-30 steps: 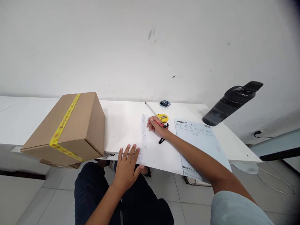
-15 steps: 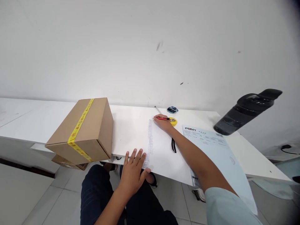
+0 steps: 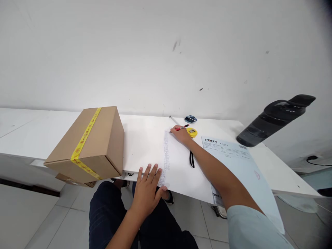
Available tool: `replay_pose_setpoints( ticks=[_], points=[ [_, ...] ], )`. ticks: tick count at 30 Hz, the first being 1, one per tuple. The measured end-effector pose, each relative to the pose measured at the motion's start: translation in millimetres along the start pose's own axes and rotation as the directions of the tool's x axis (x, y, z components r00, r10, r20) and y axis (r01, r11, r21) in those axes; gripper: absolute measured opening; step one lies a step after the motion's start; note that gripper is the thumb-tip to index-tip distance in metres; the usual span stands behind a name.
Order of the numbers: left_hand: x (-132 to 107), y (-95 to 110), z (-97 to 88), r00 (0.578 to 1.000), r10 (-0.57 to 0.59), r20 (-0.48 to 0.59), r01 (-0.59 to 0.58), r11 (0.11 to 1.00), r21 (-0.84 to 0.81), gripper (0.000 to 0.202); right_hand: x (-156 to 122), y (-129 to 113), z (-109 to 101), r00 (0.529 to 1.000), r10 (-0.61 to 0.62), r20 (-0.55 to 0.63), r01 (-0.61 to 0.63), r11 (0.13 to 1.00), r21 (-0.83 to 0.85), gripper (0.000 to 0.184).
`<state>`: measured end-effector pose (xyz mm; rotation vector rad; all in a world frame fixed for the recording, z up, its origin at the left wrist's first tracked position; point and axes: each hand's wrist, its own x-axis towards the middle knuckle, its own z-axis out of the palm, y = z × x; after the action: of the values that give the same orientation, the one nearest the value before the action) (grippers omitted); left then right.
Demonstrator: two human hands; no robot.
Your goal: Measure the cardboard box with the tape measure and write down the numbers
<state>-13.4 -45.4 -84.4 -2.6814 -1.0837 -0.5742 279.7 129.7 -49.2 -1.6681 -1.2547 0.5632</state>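
My right hand [image 3: 181, 135] pinches a red pen [image 3: 182, 127], its tip at the upper end of a narrow column of dense small marks [image 3: 166, 152] on a white surface. Whether that surface is paper or the tabletop itself I cannot tell. Fingers spread, my left hand [image 3: 145, 193] lies flat at the table's front edge, beside the column's lower end. Just right of my right hand sits a yellow tape measure [image 3: 192, 132] with a black wrist strap [image 3: 191, 159]. My right forearm crosses over a light-blue printed sheet [image 3: 233, 162].
A cardboard box [image 3: 88, 141] with yellow tape stands on the left of the white table [image 3: 145, 138]. A dark bottle [image 3: 269, 121] stands on the right. Near the wall lie a small blue patterned object [image 3: 190, 119] and a thin grey strip [image 3: 173, 120].
The pen has tilted, its back end now pointing more upward, and the right hand has shifted slightly. My left hand stays where it was. The view has moved a little.
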Motion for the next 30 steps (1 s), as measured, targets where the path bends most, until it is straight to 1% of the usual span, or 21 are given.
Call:
replay_pose_setpoints(
  ticks=[7, 16, 21, 25, 30],
  points=[
    [-0.2, 0.5, 1.8, 1.0, 0.0, -0.006, 0.0, 1.0, 0.02, 0.056, 0.1, 2.1, -2.0, 1.0, 0.004, -0.002, -0.004, 1.0, 0.0, 0.015],
    [-0.2, 0.7, 2.6, 1.0, -0.008, -0.023, 0.008, 1.0, -0.026, 0.055, -2.6, -0.1, -3.4, 1.0, -0.002, 0.0, 0.002, 1.0, 0.007, 0.014],
    [-0.6, 0.9, 3.8, 0.999, -0.008, -0.033, 0.007, 1.0, -0.019, 0.055, -3.5, -1.6, -3.6, 1.0, 0.007, -0.009, -0.007, 1.0, 0.005, 0.014],
    [-1.3, 0.4, 3.9, 1.0, -0.004, -0.02, 0.004, 1.0, -0.013, 0.056, -3.4, -1.3, -3.2, 1.0, 0.008, -0.025, -0.008, 1.0, 0.004, 0.014],
    [-2.0, 0.5, 3.9, 1.0, -0.022, 0.002, 0.022, 0.999, -0.042, 0.057, -0.5, 2.7, -3.7, 1.0, -0.009, 0.011, 0.009, 1.0, 0.012, 0.014]
  ],
)
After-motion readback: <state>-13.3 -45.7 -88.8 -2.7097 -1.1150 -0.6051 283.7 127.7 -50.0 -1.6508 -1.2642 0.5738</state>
